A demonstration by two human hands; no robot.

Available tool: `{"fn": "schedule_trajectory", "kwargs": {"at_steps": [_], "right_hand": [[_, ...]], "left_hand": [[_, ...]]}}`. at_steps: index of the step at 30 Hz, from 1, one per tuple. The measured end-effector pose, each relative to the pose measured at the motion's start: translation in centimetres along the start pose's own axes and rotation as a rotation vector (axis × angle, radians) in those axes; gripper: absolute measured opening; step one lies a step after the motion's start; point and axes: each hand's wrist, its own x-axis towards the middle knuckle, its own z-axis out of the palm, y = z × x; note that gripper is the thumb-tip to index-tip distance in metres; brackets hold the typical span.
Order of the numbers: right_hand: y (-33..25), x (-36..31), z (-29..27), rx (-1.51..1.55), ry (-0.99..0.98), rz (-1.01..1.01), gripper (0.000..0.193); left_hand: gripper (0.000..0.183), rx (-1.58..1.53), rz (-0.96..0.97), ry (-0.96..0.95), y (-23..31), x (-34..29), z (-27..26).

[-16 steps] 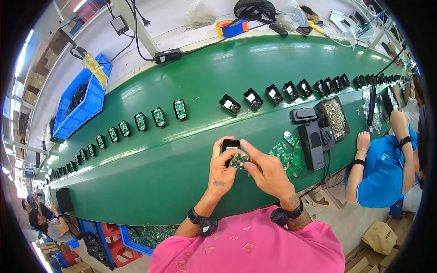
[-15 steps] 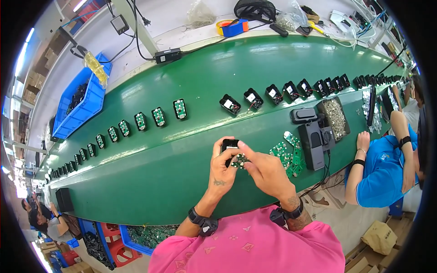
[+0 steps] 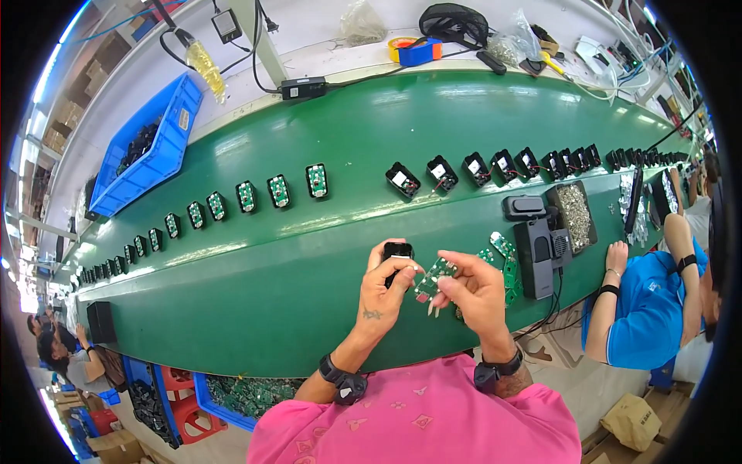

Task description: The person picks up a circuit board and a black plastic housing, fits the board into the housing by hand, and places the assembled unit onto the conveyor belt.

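My left hand (image 3: 380, 298) is wrapped round a small black housing (image 3: 399, 250), which stands partly hidden behind its fingers. Pinched in my right hand (image 3: 478, 295) is a small green circuit board (image 3: 434, 281), tilted just to the right of the housing. My left thumb and forefinger reach close to the board's left edge; whether they touch it I cannot tell. Several loose green circuit boards (image 3: 510, 269) lie on the green bench beyond my right hand, partly covered by it.
Across the green bench (image 3: 255, 309), black housings with boards (image 3: 316, 181) run left and open housings with red wires (image 3: 403, 179) run right. A grey device (image 3: 533, 259) stands beside a tray of small metal parts (image 3: 573, 216). A blue-shirted person (image 3: 649, 301) sits at right.
My right hand has moved right with the circuit board, drawing it away from the housing and turning its face more into view. My left hand still grips the housing. The whole view has shifted slightly.
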Motion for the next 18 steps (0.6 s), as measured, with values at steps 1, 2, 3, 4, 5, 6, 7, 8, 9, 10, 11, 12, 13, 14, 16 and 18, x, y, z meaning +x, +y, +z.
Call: {"fn": "schedule_trajectory", "kwargs": {"at_steps": [1,2,3,4,5,6,7,8,9,10,11,12,13,14,16,18], "right_hand": [[0.3,0.2,0.0,0.179,0.035,0.084,0.027],[0.7,0.4,0.0,0.359,0.072,0.167,0.029],[1.0,0.6,0.4,0.389,0.099,0.151,0.023],[1.3,0.9,1.0,0.391,0.101,0.151,0.023],[1.5,1.2,1.5,0.420,0.178,0.118,0.020],[1.7,1.4,1.8,0.449,0.256,0.085,0.017],[2.2,1.4,1.9,0.311,0.269,0.073,0.015],[2.5,1.4,1.8,0.311,0.269,0.072,0.015],[2.7,1.2,1.5,0.307,0.210,0.108,0.016],[2.7,1.1,1.3,0.300,0.152,0.146,0.017],[2.6,1.1,1.2,0.339,0.152,0.164,0.020],[2.5,1.1,1.1,0.337,0.151,0.166,0.020],[2.6,1.2,1.1,0.329,0.164,0.172,0.019],[2.6,1.2,1.0,0.320,0.176,0.178,0.019],[2.7,1.4,0.7,0.259,0.197,0.174,0.018],[2.7,1.5,0.6,0.199,0.216,0.169,0.017]], "left_hand": [[0.013,0.107,0.124,-0.016,0.1,0.1,0.1],[0.011,0.213,0.249,-0.033,0.2,0.2,0.3],[0.011,0.211,0.250,-0.039,0.1,0.2,0.4],[0.010,0.183,0.235,-0.031,-0.2,0.1,0.4],[0.010,0.153,0.221,-0.023,-0.3,0.0,0.4],[0.010,0.154,0.221,-0.027,-0.4,-0.1,0.2],[0.011,0.161,0.221,-0.015,-0.4,-0.1,0.0],[0.013,0.168,0.221,-0.002,-0.3,-0.1,-0.1],[0.013,0.168,0.222,-0.002,-0.3,0.0,-0.1],[0.011,0.214,0.261,-0.005,-0.1,0.0,0.0],[0.010,0.260,0.301,-0.007,0.1,0.1,0.1],[0.010,0.258,0.300,-0.005,0.2,0.1,0.0],[0.020,0.353,0.359,-0.032,0.3,0.2,-0.2],[0.032,0.447,0.418,-0.059,0.4,0.2,-0.3],[0.045,0.308,0.335,-0.104,1.3,-0.1,0.2],[0.060,0.170,0.252,-0.147,1.6,-0.1,0.4]]}}
